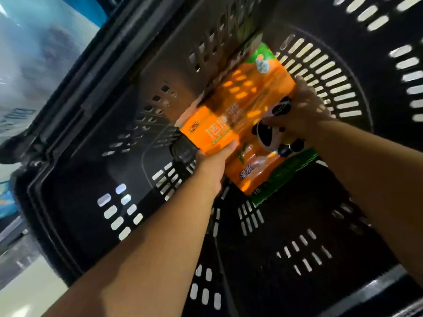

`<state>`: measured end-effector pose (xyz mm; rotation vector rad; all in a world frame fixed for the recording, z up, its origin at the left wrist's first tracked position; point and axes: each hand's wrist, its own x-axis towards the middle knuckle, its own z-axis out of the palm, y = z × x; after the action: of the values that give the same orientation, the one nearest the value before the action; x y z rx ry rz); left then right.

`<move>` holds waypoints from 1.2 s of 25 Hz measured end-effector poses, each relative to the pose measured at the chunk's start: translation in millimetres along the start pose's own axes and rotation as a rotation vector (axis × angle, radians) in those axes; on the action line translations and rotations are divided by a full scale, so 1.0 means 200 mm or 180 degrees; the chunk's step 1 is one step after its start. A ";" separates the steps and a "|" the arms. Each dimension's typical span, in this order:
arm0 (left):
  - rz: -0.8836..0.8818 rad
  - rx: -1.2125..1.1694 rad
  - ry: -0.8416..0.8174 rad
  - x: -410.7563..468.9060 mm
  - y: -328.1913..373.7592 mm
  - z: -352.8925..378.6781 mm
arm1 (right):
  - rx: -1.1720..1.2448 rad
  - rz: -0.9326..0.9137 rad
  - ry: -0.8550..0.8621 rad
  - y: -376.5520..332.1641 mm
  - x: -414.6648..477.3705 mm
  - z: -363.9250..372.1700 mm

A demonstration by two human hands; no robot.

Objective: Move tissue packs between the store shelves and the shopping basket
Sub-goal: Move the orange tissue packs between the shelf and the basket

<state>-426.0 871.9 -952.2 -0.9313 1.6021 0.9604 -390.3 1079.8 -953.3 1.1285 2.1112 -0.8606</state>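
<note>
Left hand [214,165], right hand [304,113], gripping orange tissue pack [247,115], inside black basket [91,179]

Both forearms are bare, no sleeves showing; a dark square-faced watch [185,152] sits on the left wrist.

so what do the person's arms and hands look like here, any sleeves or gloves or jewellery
Both forearms are bare right up to the bottom edge of the picture, with no sleeves in view. The left hand and right hand wear no gloves. No watch, bracelet or ring shows on either wrist or on the visible fingers, though the right hand is motion-blurred, so small items there would be hard to make out.
</note>
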 end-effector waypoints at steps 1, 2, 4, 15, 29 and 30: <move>0.0004 -0.0222 -0.0045 0.00 0.00 0.01 | 0.0127 0.0057 -0.0083 -0.02 -0.02 -0.01; 0.0014 -0.0329 -0.0052 -0.03 0.00 0.02 | 0.0062 0.0181 -0.0221 -0.05 -0.06 -0.03; 0.0047 -0.0361 -0.0078 -0.10 -0.01 0.01 | 0.0095 0.0357 -0.0377 -0.06 -0.12 -0.07; 0.0358 -0.0409 0.0035 -0.65 -0.07 -0.20 | 0.0397 0.0312 0.0431 -0.13 -0.73 -0.36; 0.1529 -0.0510 -0.0356 -2.49 -0.17 -0.88 | 0.1796 -0.0309 0.0483 -0.49 -2.26 -1.10; 0.1665 -0.0497 -0.0328 -2.60 -0.18 -0.95 | 0.1908 -0.0434 0.0415 -0.54 -2.39 -1.15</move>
<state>-359.2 741.7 -417.2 -0.5557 1.7355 1.4853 -304.9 977.6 -429.3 1.3666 2.1095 -1.5942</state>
